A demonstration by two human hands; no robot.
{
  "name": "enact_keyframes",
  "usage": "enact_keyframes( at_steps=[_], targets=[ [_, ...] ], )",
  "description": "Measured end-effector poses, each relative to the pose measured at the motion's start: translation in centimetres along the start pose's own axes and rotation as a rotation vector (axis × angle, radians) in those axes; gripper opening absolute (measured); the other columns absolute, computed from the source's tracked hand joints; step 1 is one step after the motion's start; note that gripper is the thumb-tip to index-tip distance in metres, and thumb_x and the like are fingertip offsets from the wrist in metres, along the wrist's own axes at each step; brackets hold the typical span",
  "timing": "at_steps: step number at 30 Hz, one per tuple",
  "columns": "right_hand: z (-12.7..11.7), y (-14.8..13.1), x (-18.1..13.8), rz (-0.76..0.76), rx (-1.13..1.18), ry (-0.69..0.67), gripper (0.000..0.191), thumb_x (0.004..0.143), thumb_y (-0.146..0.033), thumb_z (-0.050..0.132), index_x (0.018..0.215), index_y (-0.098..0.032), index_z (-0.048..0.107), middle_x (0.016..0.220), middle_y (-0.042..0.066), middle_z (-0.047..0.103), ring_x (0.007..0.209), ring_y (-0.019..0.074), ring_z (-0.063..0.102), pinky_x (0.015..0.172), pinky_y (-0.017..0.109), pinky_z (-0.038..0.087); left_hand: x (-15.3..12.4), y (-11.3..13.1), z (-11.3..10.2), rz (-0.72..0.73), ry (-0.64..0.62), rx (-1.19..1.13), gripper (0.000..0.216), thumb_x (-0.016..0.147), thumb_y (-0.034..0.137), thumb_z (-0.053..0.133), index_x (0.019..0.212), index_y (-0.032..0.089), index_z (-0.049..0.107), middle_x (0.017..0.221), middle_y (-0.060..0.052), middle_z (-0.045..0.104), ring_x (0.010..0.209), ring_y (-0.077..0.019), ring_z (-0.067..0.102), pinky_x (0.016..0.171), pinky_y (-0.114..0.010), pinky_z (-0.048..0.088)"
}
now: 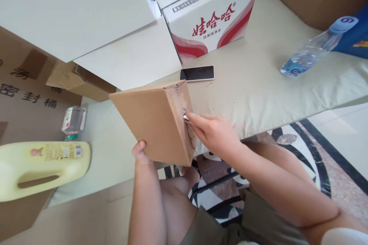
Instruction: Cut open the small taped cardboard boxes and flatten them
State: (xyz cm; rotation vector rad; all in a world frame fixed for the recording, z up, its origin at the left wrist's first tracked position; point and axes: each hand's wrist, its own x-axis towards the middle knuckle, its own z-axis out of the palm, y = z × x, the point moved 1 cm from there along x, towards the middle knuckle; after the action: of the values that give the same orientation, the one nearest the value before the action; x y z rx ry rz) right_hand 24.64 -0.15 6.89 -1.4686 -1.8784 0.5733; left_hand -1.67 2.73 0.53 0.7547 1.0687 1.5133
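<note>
A brown cardboard box (pixel 148 122) is held tilted above the front of the cloth-covered surface. My left hand (pixel 140 152) grips its lower left edge, thumb on the near face and the other fingers hidden behind. The box's narrow side carries a strip of clear tape (pixel 179 99) along a jagged, dark-marked seam. Against that seam my right hand (pixel 211 130) pinches a small shiny tool (pixel 186 117); most of it is covered by the fingers, so its kind does not show. A phone (pixel 197 73) with a dark screen lies just behind the box.
White cartons (pixel 129 57) and a red-and-white water carton (pixel 212 26) stand at the back. On the right a clear plastic bottle (pixel 316 51) leans against something blue. To the left are a yellow jug (pixel 69 160), a small clear bottle (pixel 74 120) and large brown cartons (pixel 34 69).
</note>
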Motion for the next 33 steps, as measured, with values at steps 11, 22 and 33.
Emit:
enact_keyframes(
  at_steps=[11, 22, 33],
  targets=[
    [-0.3, 4.6, 1.2, 0.246, -0.214, -0.02, 0.043, 0.102, -0.032, 0.041, 0.131, -0.023, 0.072, 0.1, 0.013, 0.078, 0.081, 0.0292, 0.071, 0.068, 0.039, 0.052, 1.1, 1.4, 1.4, 0.051, 0.073, -0.107, 0.054, 0.07, 0.062, 0.079, 0.112, 0.029, 0.072, 0.112, -0.002, 0.076, 0.113, -0.0263, 0.069, 0.091, -0.037, 0.059],
    [1.4, 6.1, 0.4, -0.172, 0.285, -0.182, 0.068, 0.095, -0.053, 0.059, 0.155, -0.022, 0.047, 0.162, 0.016, 0.046, 0.151, 0.0328, 0.043, 0.124, 0.053, 0.039, 0.1, 0.1, 3.6, -0.137, 0.181, -0.048, 0.066, 0.064, 0.081, 0.07, 0.096, 0.023, 0.074, 0.098, -0.009, 0.076, 0.112, -0.0337, 0.069, 0.082, -0.04, 0.06],
    [4.4, 7.7, 1.0, -0.04, 0.383, -0.02, 0.057, 0.096, -0.056, 0.055, 0.145, -0.026, 0.052, 0.15, 0.016, 0.056, 0.141, 0.0314, 0.053, 0.114, 0.056, 0.046, -0.1, -0.5, 2.9, 0.021, 0.032, 0.016, 0.051, 0.073, 0.042, 0.081, 0.12, 0.037, 0.061, 0.135, -0.001, 0.064, 0.102, -0.0224, 0.069, 0.069, -0.03, 0.061]
  ],
)
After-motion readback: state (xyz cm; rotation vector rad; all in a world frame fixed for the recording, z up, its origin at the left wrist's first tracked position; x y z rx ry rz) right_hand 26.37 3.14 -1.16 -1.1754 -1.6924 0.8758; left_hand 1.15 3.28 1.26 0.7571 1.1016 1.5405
